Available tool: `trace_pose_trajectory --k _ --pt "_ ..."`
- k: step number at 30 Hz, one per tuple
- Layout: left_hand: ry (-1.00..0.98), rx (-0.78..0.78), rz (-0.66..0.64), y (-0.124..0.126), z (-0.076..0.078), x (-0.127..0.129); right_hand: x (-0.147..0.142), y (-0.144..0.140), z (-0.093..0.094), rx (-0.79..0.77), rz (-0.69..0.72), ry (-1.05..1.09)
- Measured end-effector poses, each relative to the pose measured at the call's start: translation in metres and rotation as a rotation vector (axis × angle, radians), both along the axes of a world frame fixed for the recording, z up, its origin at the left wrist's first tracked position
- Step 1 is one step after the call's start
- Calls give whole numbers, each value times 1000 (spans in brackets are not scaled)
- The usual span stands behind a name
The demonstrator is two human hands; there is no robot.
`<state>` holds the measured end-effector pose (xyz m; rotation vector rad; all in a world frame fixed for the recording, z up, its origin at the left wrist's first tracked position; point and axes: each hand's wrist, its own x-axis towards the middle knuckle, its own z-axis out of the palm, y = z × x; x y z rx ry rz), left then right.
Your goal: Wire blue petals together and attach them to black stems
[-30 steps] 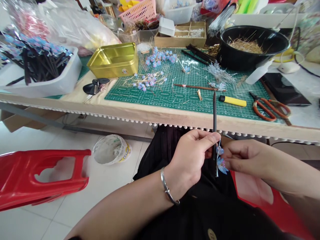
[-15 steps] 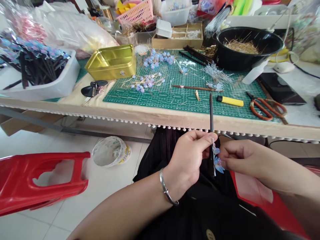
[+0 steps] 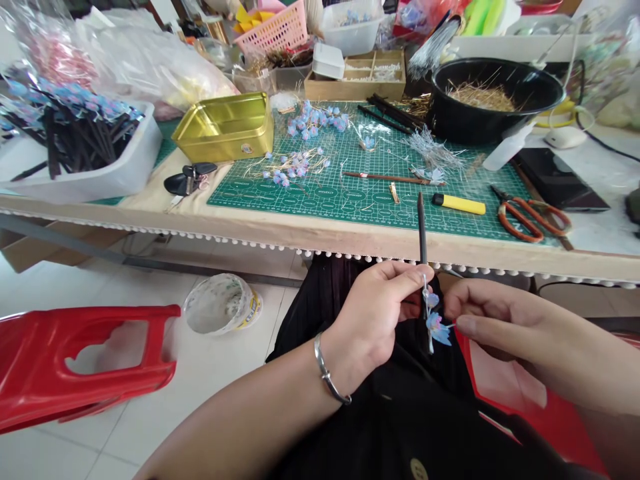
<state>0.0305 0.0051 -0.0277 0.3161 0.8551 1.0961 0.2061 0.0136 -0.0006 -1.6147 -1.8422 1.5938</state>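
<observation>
Left hand (image 3: 373, 313) pinches the stick (image 3: 423, 230); the flower (image 3: 438, 331) sits between both hands; whether right hand (image 3: 507, 327) grips anything, I cannot tell.

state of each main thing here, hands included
left hand, pinching the dark stick
dark stick, gripped around mid-length
blue flower, petals spread
right hand, fingers beside the flower, grip unclear
gold tin, open
black basin, open, strawlike strands inside
white tray, loaded with flowered dark sticks
scissors, lying flat, handles apart
white bucket, open
</observation>
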Motion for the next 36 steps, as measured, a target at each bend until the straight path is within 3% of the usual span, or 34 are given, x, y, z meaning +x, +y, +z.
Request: trace_pose_trajectory --k 4,10,13,17,21,27,29,33,36 --pt "-25 14 8 3 0 -4 3 -8 2 -190 -70 180" --pt "-5 80 91 12 8 -12 3 -23 -8 -90 -75 290" --pt "34 109 135 15 13 -13 -5 -29 -6 120 -97 138" --pt "81 136 174 16 15 -11 -16 -35 6 570 -128 -86" --pt "76 168 211 15 12 -7 -25 -42 9 853 -35 -155" --pt "32 254 280 14 23 -6 -31 -39 -9 850 96 -182" --pt "15 284 294 13 30 -8 -27 -31 -11 957 104 -257" --pt "4 317 318 10 38 -10 -14 -18 -1 1235 -100 -341" --pt "25 334 327 8 39 -9 -12 -15 12 1153 -170 -174"
